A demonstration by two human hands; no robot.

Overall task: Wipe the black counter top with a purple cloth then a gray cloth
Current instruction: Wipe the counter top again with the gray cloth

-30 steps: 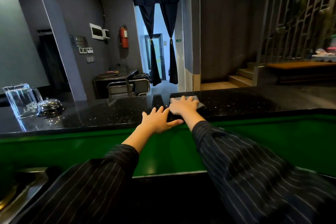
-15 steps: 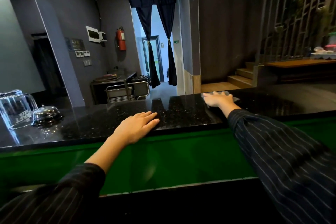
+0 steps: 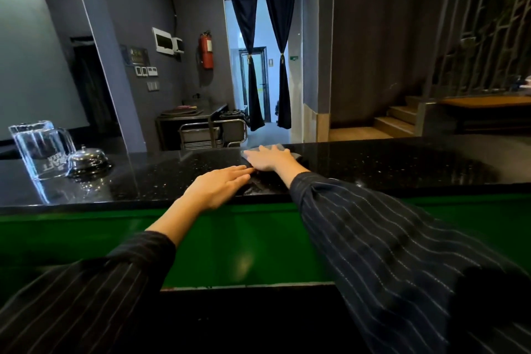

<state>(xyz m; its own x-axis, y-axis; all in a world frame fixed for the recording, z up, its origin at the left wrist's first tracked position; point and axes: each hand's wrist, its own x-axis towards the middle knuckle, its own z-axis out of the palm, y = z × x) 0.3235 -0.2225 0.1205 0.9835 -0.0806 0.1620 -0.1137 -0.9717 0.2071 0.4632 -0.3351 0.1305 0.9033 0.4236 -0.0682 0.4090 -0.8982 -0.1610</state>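
The right hand (image 3: 268,158) lies flat with fingers straight, pressing a gray cloth (image 3: 286,149) onto the black worktop (image 3: 388,164) near its far edge; only the cloth's rim shows past the fingers. The left hand (image 3: 219,188) rests released and flat on the worktop's near edge, its fingertips just beside the right wrist. Well to the left stand 1 clear glass jug (image 3: 40,146) and 1 metal bell (image 3: 87,159) just beside it.

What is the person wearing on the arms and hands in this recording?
Both arms are in loose dark sleeves with thin pale pinstripes. The left sleeve ends partway up the forearm, and the right sleeve reaches nearly to the wrist. The left hand and right hand are bare: no gloves, and no ring or watch shows.
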